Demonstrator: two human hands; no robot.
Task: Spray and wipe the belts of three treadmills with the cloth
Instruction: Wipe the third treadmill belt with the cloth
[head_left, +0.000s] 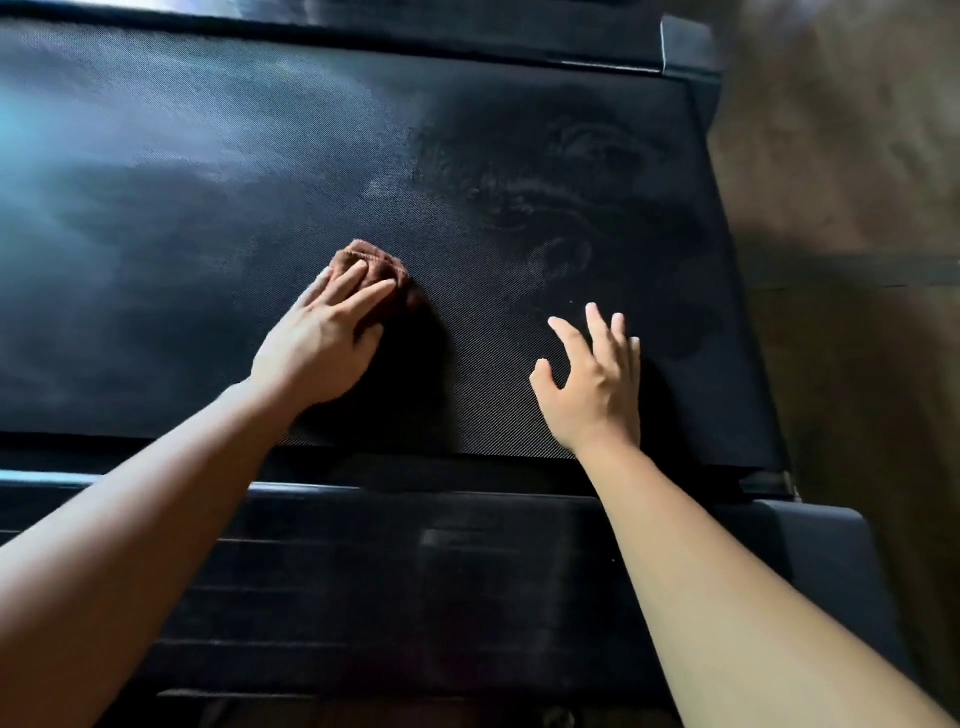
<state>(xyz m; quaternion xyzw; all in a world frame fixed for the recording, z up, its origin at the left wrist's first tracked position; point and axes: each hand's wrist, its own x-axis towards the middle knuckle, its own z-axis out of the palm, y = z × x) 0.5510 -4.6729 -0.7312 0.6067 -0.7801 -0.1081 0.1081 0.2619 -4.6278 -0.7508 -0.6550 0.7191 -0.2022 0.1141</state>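
Brown cloth (371, 265) pressed onto belt (208, 208) by flat-fingered left hand (317, 348); right hand (592, 379) splayed, holding nothing.

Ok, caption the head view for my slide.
Left hand presses a brown cloth onto the dark treadmill belt; right hand, fingers spread, over the belt beside it.

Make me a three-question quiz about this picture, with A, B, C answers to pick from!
1. Where is the cloth? A on the belt B on the floor C on a shelf
2. What colour is the cloth? A white B brown C green
3. How is the right hand? A fist B holding a bottle C open, fingers spread
Answers: 1 A, the left hand presses it onto the belt; 2 B, it looks reddish brown; 3 C, its fingers are straight and apart, holding nothing.
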